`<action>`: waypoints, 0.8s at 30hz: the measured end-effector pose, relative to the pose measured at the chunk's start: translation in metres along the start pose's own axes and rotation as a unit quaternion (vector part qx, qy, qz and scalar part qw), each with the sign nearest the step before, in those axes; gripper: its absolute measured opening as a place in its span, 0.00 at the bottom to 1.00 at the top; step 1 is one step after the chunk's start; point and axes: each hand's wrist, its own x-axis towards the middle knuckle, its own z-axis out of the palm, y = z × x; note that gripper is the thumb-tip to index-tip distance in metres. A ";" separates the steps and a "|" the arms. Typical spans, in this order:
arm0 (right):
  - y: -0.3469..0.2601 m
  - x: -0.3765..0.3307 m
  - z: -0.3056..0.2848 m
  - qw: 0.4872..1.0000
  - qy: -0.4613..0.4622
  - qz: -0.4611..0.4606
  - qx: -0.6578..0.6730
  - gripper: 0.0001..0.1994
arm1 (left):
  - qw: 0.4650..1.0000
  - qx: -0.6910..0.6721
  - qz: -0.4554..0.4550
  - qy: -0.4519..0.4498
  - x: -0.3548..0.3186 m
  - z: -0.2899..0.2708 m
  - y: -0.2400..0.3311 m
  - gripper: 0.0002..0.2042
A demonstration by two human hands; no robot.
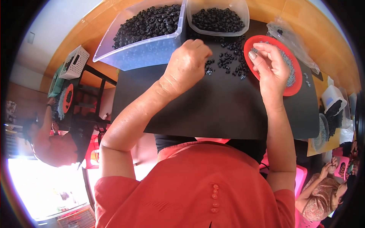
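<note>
My left hand (189, 62) is over the dark table with its fingers curled closed; whatever they hold is hidden. Close to its fingertips lies a small cluster of shiny black and grey pieces (208, 66). Over the left part of a red plate (295, 81) is my right hand (272, 70), its thumb and fingers bent toward each other. Anything between them is too small to make out. Small grey pieces (291, 72) fill the plate. Loose black ring-like pieces (239, 68) are scattered on the table between my hands.
A large clear bin (140, 53) and a smaller clear tub (218, 33), both with black pieces, stand at the back. A plastic bag (294, 41) lies behind the plate. Other people sit at the left and the lower right. The black table (213, 110) ends before my body.
</note>
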 end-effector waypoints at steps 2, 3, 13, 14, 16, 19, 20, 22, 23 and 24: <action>-0.002 0.000 0.003 1.000 -0.015 -0.009 -0.001 0.10 | 0.996 0.077 -0.025 -0.026 -0.017 0.010 -0.012 0.07; -0.003 0.000 0.003 1.000 -0.012 -0.006 -0.001 0.10 | 0.986 0.153 -0.052 -0.047 -0.024 0.014 -0.017 0.08; -0.013 -0.005 0.004 0.991 -0.077 -0.026 -0.104 0.09 | 0.994 0.049 -0.083 -0.061 -0.031 0.028 -0.027 0.09; -0.011 -0.005 0.004 0.990 -0.083 -0.036 -0.105 0.09 | 0.992 0.060 -0.086 -0.064 -0.032 0.029 -0.027 0.10; -0.010 -0.005 0.005 0.989 -0.089 -0.046 -0.107 0.09 | 0.991 0.071 -0.089 -0.066 -0.033 0.032 -0.029 0.10; -0.011 -0.006 0.006 0.986 -0.105 -0.046 -0.124 0.09 | 0.991 0.068 -0.090 -0.069 -0.033 0.035 -0.033 0.11; -0.010 -0.006 0.007 0.985 -0.106 -0.058 -0.126 0.10 | 0.993 0.056 -0.092 -0.058 -0.033 0.035 -0.033 0.11; -0.009 -0.006 0.009 0.984 -0.106 -0.071 -0.128 0.10 | 0.993 0.044 -0.094 -0.048 -0.033 0.036 -0.032 0.11; -0.009 -0.006 0.010 0.985 -0.095 -0.082 -0.122 0.09 | 0.989 0.079 -0.114 -0.059 -0.033 0.037 -0.029 0.10; -0.008 -0.005 0.011 0.985 -0.084 -0.094 -0.116 0.09 | 0.982 0.114 -0.133 -0.070 -0.033 0.038 -0.028 0.10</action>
